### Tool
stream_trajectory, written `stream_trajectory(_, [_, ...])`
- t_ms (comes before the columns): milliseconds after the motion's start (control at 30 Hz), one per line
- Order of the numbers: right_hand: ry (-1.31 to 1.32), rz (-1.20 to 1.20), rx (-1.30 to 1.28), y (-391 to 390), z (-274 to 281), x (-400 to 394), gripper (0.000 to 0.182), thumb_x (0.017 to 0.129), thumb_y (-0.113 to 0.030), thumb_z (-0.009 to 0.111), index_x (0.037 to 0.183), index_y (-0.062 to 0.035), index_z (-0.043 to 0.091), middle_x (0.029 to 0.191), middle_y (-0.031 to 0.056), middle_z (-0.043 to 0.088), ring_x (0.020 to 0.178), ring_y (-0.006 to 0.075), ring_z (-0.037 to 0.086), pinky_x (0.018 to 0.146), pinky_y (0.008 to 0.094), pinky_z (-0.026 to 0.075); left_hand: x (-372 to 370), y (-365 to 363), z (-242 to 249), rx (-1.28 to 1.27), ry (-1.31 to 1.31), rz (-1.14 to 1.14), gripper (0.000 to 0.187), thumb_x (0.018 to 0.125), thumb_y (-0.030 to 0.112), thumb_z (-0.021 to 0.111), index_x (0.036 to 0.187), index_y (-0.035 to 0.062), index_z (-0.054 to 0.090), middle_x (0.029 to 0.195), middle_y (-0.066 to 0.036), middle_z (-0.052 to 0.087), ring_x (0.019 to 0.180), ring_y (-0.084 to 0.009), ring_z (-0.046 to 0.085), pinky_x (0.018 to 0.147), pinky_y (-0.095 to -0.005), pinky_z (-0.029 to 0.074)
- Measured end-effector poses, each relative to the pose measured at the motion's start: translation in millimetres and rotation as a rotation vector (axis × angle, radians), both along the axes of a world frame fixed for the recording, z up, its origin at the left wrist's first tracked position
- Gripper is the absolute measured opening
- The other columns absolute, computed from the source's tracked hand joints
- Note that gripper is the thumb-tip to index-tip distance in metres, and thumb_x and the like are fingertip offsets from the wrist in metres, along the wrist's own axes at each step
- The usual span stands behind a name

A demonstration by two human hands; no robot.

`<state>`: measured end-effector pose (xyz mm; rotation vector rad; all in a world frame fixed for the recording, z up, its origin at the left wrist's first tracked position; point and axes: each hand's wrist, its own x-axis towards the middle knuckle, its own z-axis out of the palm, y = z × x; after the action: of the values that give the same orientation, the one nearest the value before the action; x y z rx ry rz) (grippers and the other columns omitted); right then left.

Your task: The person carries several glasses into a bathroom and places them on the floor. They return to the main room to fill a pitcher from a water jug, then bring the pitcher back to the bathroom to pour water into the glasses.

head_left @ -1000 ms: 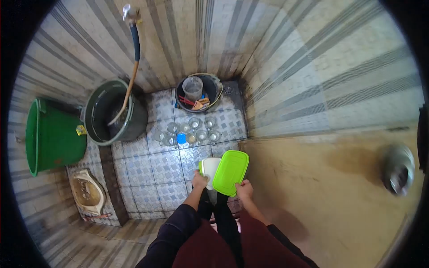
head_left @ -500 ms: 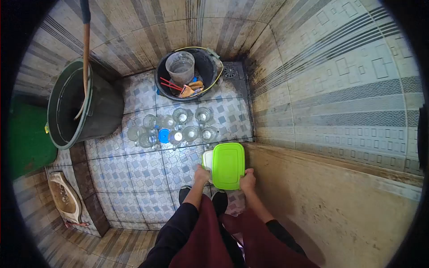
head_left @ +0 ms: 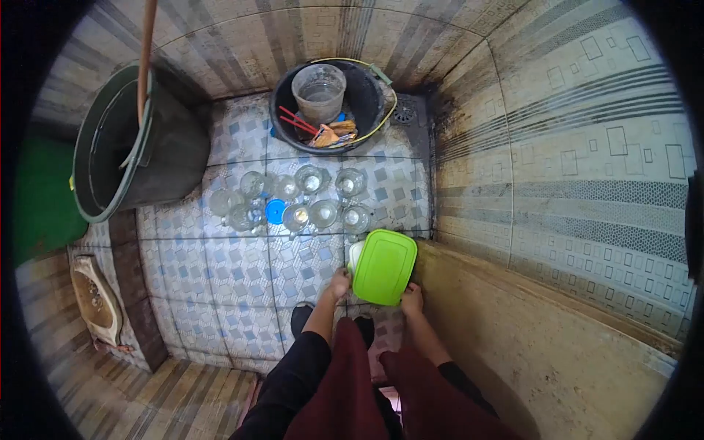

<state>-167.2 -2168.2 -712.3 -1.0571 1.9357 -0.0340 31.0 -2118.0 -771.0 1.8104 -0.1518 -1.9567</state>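
Observation:
A green rectangular lid [head_left: 385, 267] lies in front of my feet, slightly tilted, over a whitish container [head_left: 356, 255] whose left edge shows. My left hand [head_left: 339, 284] is closed at the container's lower left edge. My right hand [head_left: 412, 299] grips the lid's lower right corner, its fingers partly hidden. Beyond them, several glass cups [head_left: 323, 213] stand on the tiles in loose rows, with a round blue lid [head_left: 276, 211] among them.
A black basin [head_left: 367, 106] holds a clear tub [head_left: 319, 92], red sticks and wrappers. To the left stand a large grey bucket [head_left: 176, 158] and a green container [head_left: 48, 194]. A floor drain [head_left: 404, 111] and a low ledge [head_left: 543, 330] are at the right.
The green lid has turned a little clockwise, its lower end swinging left relative to the white container. The view has shifted, and both hands stay at its lower edges.

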Motion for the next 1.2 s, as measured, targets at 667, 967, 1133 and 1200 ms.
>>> stream_trajectory(667, [-0.754,0.457,-0.012,-115.8,561.7,202.2,0.031,0.076,-0.022,0.047,0.104,-0.0099,0.044,0.096,0.0010,0.051,0.081,0.0112,0.048,0.067,0.0273,0.038,262.8,68.3,685.4,-0.726,-0.193,0.810,0.048,0.078,0.040,0.039,0.117,0.0146,0.028,0.120,-0.005,0.034,0.106,-0.0254,0.037,0.084,-0.0505,0.024])
stream_trajectory(967, [-0.853,0.962,-0.149,-24.4,675.5,295.5,0.026,0.074,-0.009,0.050,0.098,-0.0010,0.047,0.094,0.0093,0.052,0.085,0.0145,0.050,0.074,0.0251,0.039,260.6,182.4,780.2,-0.872,0.046,0.914,0.046,0.080,0.040,0.033,0.117,0.0117,0.031,0.122,-0.008,0.033,0.105,-0.0272,0.039,0.079,-0.0426,0.033])
stream_trajectory(1133, [-1.045,0.914,0.369,43.4,716.0,355.8,0.026,0.075,-0.012,0.049,0.100,-0.0048,0.046,0.100,0.0082,0.050,0.086,0.0119,0.049,0.072,0.0240,0.038,247.0,256.4,806.0,-0.841,0.034,1.171,0.041,0.081,0.033,0.036,0.115,0.0103,0.032,0.121,-0.008,0.033,0.104,-0.0283,0.039,0.077,-0.0454,0.037])
stream_trajectory(1200, [-1.091,1.094,0.449,63.6,709.7,379.3,0.026,0.077,-0.014,0.047,0.101,-0.0061,0.045,0.101,0.0070,0.050,0.084,0.0113,0.050,0.069,0.0233,0.038,240.7,282.6,808.1,-0.832,-0.046,1.261,0.043,0.081,0.031,0.037,0.117,0.0091,0.029,0.121,-0.009,0.032,0.104,-0.0293,0.039,0.078,-0.0481,0.037])
